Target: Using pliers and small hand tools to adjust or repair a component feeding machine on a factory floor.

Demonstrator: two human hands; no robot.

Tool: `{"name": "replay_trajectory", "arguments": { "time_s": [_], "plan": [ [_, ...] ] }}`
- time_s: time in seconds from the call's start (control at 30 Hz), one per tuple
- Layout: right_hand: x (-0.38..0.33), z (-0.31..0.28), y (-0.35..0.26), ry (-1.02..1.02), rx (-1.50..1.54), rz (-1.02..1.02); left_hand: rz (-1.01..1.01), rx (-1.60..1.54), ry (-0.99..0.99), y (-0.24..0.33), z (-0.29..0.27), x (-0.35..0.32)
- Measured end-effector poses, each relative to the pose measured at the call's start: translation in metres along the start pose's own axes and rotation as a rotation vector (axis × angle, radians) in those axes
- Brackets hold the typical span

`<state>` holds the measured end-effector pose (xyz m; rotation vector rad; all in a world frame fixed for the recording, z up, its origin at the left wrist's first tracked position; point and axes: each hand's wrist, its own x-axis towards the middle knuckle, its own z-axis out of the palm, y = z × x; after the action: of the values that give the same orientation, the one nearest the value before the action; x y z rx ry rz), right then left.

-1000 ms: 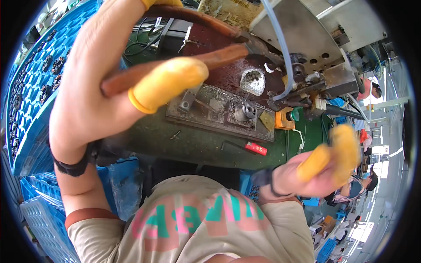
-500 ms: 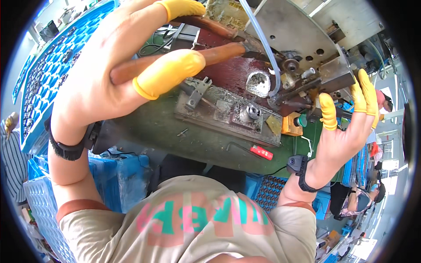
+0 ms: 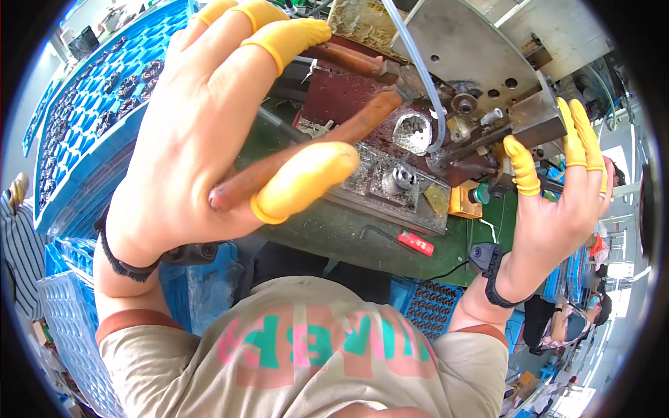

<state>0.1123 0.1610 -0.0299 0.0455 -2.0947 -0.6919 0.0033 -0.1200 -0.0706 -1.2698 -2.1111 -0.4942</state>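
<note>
My left hand [image 3: 188, 139], with yellow finger cots on its fingers and thumb, holds pliers with reddish-brown handles [image 3: 368, 117]. One handle lies along the thumb and palm, the other is under the fingertips, and the two stand well apart. The pliers' jaws point toward the machine, and I cannot tell whether anything is between them. My right hand [image 3: 561, 202], also in yellow finger cots, has its thumb and fingers spread beside a steel block [image 3: 536, 118] at the machine's right. Nothing shows in its grasp. Below the pliers, a round metal fitting [image 3: 401, 178] stands on a steel base plate.
A clear tube [image 3: 422, 66] hangs down beside a heap of silvery bits [image 3: 412, 134]. A hex key with a red tag [image 3: 416, 242] lies on the green bench near an orange box with a green button [image 3: 468, 200]. Blue trays of dark parts [image 3: 90, 104] stand at left.
My left hand has moved right and toward me, and the pliers' handles are spread wider. My right hand has risen slightly, its fingers still apart.
</note>
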Motion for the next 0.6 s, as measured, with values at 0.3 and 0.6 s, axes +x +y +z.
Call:
{"name": "replay_trajectory", "arguments": {
  "time_s": [0.3, 0.6],
  "plan": [
    [-0.017, -0.009, -0.008, 0.252, 0.409, -0.001, -0.004, -0.288, -0.101, -0.024, -0.008, 0.012],
    [-0.015, 0.034, -0.134, -0.6, 2.497, 0.681, 0.054, -0.315, -0.272, -0.039, -0.008, 0.011]
  ]
}}
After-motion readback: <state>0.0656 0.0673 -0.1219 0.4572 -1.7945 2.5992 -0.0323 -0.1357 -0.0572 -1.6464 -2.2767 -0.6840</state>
